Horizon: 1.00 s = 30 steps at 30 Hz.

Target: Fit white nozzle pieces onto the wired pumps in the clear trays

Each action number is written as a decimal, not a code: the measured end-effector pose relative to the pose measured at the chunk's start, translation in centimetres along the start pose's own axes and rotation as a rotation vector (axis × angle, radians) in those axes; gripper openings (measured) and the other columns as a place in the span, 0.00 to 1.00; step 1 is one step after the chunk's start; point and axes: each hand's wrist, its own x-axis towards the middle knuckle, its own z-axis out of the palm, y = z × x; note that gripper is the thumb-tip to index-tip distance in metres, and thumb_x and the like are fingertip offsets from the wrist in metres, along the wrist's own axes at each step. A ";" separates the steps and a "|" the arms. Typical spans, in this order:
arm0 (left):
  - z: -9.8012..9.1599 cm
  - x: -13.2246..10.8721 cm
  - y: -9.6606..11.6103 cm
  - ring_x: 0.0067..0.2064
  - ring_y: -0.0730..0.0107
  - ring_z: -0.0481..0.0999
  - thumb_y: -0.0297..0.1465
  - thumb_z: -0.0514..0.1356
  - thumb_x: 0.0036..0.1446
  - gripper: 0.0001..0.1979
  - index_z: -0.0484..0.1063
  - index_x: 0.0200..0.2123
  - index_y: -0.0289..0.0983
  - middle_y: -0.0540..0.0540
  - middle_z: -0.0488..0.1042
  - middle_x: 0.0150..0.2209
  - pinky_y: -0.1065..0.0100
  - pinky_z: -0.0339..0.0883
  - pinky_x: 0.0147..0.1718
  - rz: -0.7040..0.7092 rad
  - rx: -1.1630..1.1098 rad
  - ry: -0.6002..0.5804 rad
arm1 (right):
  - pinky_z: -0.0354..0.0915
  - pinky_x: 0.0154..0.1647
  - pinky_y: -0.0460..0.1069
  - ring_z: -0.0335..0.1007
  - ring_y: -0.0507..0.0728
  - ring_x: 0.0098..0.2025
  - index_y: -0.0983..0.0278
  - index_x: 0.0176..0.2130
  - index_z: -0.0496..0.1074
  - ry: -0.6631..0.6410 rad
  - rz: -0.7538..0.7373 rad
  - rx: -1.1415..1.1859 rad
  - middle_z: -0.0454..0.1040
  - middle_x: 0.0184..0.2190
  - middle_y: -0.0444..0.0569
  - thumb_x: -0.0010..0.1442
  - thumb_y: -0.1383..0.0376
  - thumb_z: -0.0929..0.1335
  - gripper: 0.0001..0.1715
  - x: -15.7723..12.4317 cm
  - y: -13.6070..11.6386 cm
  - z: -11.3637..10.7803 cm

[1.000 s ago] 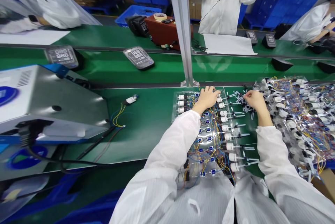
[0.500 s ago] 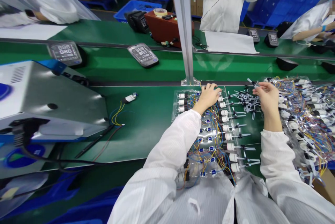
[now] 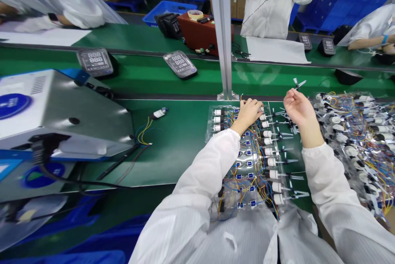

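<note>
My left hand (image 3: pixel 249 112) is closed with bent fingers over the far end of a row of small white-and-black air pumps (image 3: pixel 271 151). Its fingertips are on the farthest pump (image 3: pixel 261 109), partly hidden by the hand. The pumps have coloured wires and small blue connectors (image 3: pixel 249 153), and lie on clear plastic. Thin pale tubes with black fittings stick out from their right ends. My right hand (image 3: pixel 298 110) is raised to the right of the row, its fingers pinching a tube piece (image 3: pixel 298 84) with a black fitting. Below that hand lie more loose tube pieces (image 3: pixel 294 127), partly covered.
At right a heap of wired pumps (image 3: pixel 354 144) covers the bench. A single pump (image 3: pixel 159 113) with wires lies left, near a grey-and-blue machine (image 3: pixel 92 120). A metal post (image 3: pixel 222 38) stands ahead. Monitors (image 3: pixel 180 65) rest on the green conveyor beyond; co-workers in white sit or stand across.
My right hand has moved left from the loose tube pieces, turning its palm and carrying a tube piece. My left hand stays over the far pump. The view has shifted slightly.
</note>
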 end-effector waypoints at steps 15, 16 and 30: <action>-0.1 0.1 -0.1 0.57 0.49 0.67 0.40 0.53 0.72 0.16 0.76 0.55 0.43 0.39 0.74 0.55 0.48 0.57 0.54 0.087 0.073 -0.077 | 0.79 0.45 0.53 0.82 0.56 0.34 0.62 0.33 0.76 -0.035 -0.043 -0.443 0.80 0.30 0.45 0.46 0.56 0.81 0.20 2.2 8.0 0.0; -0.1 0.1 -0.2 0.56 0.49 0.68 0.40 0.54 0.72 0.16 0.75 0.55 0.43 0.40 0.74 0.54 0.48 0.57 0.54 0.086 0.066 -0.064 | 0.79 0.45 0.53 0.82 0.56 0.35 0.62 0.33 0.76 -0.022 -0.041 -0.435 0.80 0.30 0.45 0.45 0.56 0.81 0.20 2.1 8.2 -0.2; 0.0 0.5 -0.3 0.58 0.54 0.73 0.39 0.57 0.72 0.17 0.72 0.58 0.39 0.39 0.76 0.56 0.56 0.59 0.52 0.008 0.021 -0.063 | 0.72 0.41 0.52 0.75 0.57 0.35 0.62 0.34 0.75 0.031 -0.213 -0.812 0.80 0.34 0.48 0.53 0.53 0.75 0.16 0.7 9.1 -0.5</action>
